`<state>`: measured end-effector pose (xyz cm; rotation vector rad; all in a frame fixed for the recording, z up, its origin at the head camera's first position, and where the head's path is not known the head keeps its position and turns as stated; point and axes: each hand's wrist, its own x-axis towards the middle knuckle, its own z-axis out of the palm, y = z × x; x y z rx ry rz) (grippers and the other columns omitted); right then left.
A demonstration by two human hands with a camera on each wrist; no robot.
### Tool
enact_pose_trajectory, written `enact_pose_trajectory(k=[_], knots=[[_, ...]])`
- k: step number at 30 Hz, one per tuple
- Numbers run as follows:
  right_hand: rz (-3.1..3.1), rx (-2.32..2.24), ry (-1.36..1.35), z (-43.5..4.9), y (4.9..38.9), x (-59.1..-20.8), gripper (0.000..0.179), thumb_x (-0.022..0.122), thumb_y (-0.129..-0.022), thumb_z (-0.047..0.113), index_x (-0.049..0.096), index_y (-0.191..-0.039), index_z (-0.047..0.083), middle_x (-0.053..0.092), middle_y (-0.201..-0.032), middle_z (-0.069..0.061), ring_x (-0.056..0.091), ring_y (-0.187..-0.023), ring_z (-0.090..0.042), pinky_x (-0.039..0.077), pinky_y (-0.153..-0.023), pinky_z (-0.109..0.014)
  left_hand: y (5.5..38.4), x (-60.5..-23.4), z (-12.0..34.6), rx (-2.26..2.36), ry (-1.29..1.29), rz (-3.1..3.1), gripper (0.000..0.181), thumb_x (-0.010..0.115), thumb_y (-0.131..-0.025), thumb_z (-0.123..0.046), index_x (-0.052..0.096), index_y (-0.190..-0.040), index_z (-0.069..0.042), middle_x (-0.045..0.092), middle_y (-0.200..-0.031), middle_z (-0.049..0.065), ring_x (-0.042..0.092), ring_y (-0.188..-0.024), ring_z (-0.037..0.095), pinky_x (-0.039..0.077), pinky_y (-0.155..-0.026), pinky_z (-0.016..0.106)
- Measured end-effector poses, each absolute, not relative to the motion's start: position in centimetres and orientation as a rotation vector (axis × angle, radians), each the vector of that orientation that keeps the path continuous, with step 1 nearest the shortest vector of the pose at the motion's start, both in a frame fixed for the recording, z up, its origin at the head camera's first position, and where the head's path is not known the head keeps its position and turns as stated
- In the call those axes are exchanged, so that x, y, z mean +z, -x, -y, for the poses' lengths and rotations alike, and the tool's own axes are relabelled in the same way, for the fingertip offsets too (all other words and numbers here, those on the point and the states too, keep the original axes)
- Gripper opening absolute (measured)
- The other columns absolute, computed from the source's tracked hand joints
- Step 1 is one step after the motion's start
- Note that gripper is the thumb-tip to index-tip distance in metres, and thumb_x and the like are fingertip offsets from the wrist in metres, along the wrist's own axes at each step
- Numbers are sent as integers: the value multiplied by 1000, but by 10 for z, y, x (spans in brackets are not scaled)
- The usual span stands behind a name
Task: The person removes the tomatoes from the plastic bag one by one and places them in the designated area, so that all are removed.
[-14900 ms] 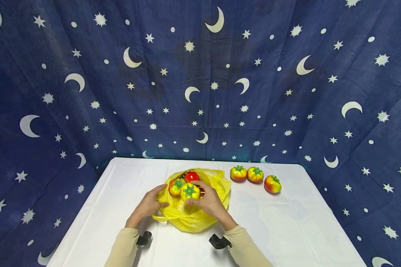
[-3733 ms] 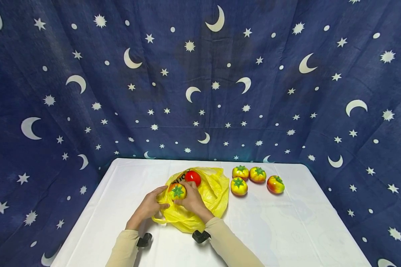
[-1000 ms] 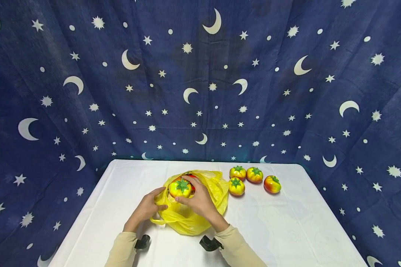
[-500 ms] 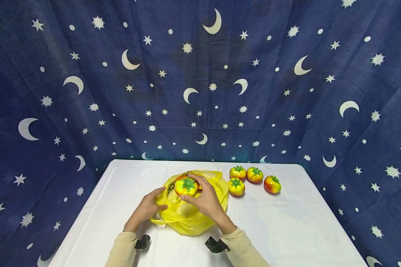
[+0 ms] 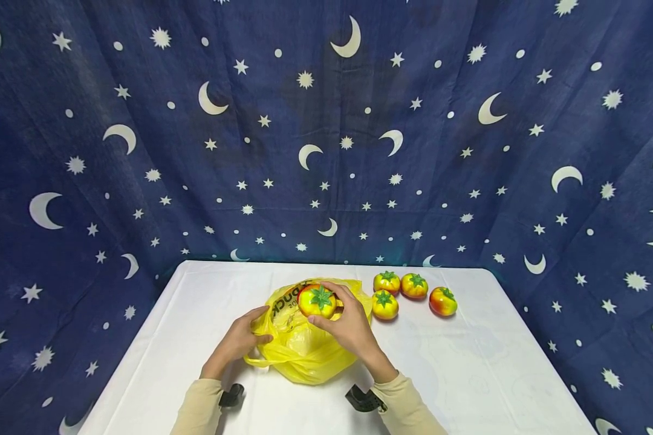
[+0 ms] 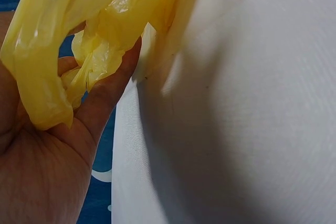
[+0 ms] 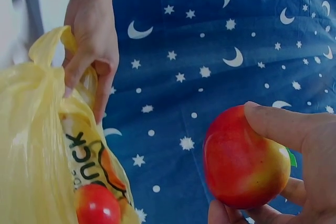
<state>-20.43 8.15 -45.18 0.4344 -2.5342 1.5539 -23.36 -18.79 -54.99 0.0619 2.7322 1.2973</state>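
Note:
My right hand [image 5: 348, 320] grips a red-and-yellow tomato [image 5: 317, 301] with a green star-shaped top, thumb on one side and fingers on the other. In the head view it overlaps the yellow plastic bag [image 5: 310, 359]; in the right wrist view the tomato [image 7: 244, 158] is up clear of the bag's mouth. My left hand [image 5: 239, 338] holds the bag's left edge, the thin plastic [image 6: 100, 51] running between thumb and fingers in the left wrist view. Inside the bag, a shiny red round fruit [image 7: 98, 205] shows beside black lettering.
Several similar tomatoes [image 5: 385, 305] stand grouped right of the bag on the white-covered table [image 5: 468, 362], one [image 5: 443, 301] slightly apart. A blue curtain [image 5: 326, 151] with moons and stars hangs behind the table.
One tomato has come to stand with the group on the right since the oldest frame. My right hand has since lifted another from the bag and moved it rightward; my left hand stays put.

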Motion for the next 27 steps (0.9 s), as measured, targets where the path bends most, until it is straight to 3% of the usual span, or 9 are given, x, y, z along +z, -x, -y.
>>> enact_pose_trajectory(k=[7,19,27], knots=[[2522,1575,-362,-93,206,-453,71,86,-75,31,56,-138,21,57,-137,-3,58,-119,-25,52,-101,-45,233,-551,189,1301,-75,-2731,76,82,-78,-13,48,-145,-11,46,-151,17,37,-142,43,28,-117,61],[2523,1558,-256,-109,207,-461,67,87,-73,23,58,-134,20,57,-136,-7,58,-119,-26,52,-103,-46,234,-551,190,1303,-77,-2727,76,82,-78,-14,48,-146,-13,45,-152,16,36,-143,42,28,-118,61],[2555,1508,-199,-119,208,-470,69,87,-73,24,58,-135,19,58,-135,-6,58,-116,-24,54,-96,-42,233,-551,191,1296,-66,-2728,76,82,-78,-14,48,-146,-13,45,-152,16,36,-143,42,28,-118,61]])
